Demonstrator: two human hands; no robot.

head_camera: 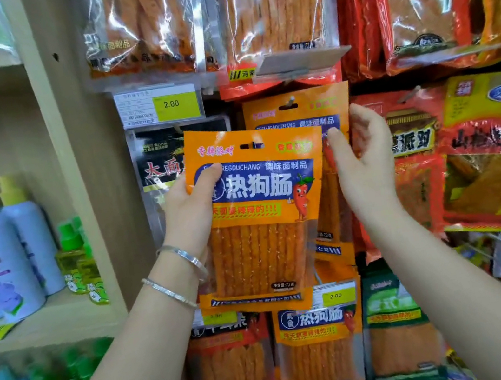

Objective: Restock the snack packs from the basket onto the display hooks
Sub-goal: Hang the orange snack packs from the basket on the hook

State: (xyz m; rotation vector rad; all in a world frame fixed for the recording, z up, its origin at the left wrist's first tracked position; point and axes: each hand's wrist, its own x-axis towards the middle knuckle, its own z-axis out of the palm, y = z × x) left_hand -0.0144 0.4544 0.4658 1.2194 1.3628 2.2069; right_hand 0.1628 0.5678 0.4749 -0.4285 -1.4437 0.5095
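Shop wall crowded with hanging spicy snacks: an orange snack pack [261, 221] is held up in front of a matching pack [299, 114] already on its display hook [290, 102], its punched hang hole [251, 146] lower and left of the hook. The left hand [192, 207], silver bangles [184, 258] at the wrist, grips the pack's upper left edge, thumb across the front. The right hand [365, 163] is loosely open, thumb against the upper right corner. Clean hanging likely means lifting, shifting right and squaring hole to hook before pushing on. Spray bottles [17, 244] line a shelf at left.
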